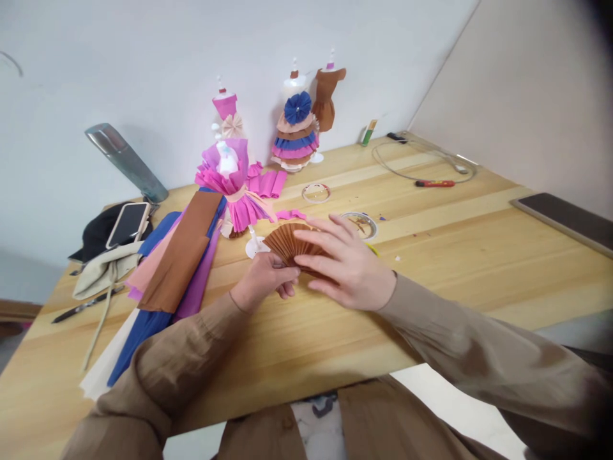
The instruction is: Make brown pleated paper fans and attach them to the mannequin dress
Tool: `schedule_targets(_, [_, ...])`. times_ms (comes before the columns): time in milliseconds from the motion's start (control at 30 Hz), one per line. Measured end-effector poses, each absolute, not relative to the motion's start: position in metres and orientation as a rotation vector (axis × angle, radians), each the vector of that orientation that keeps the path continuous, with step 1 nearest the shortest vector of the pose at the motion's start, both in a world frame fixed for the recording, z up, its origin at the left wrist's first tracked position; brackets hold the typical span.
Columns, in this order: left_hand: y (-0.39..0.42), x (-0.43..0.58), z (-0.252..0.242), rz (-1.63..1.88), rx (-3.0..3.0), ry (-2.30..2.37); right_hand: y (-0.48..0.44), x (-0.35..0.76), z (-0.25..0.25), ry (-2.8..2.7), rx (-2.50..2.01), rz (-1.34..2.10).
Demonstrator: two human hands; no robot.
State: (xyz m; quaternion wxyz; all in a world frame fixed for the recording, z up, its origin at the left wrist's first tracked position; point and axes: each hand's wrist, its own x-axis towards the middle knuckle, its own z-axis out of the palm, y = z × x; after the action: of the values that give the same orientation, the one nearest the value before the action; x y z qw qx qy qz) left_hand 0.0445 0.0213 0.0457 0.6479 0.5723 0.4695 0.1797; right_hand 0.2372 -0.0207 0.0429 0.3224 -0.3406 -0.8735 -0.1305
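A brown pleated paper fan (290, 243) is spread in a half circle above the tabletop. My left hand (265, 279) pinches its gathered lower edge between thumb and fingers. Over the fan's right side lies my right hand (352, 265), its fingers stretched apart and touching the pleats; they hide part of it. Just behind, a small dress form in a pink ruffled paper dress (234, 185) stands on a white round base (256, 248). A roll of clear tape (359, 225) lies beyond my right hand.
Crepe paper strips (179, 255) in several colours lie at left, near a phone (128, 225), a pen (86, 305) and a metallic bottle (127, 163). Dressed forms (295, 144) stand by the wall. A red-handled tool (435, 183), a cable (407, 176) and a dark tablet-like slab (567, 220) are right.
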Motion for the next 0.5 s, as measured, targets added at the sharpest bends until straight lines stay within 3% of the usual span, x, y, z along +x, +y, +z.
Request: schedule_targets(500, [0.022,0.041,0.038,0.481,1.231,1.000,-0.010,0.225,0.027,-2.215,-0.963,-0.443])
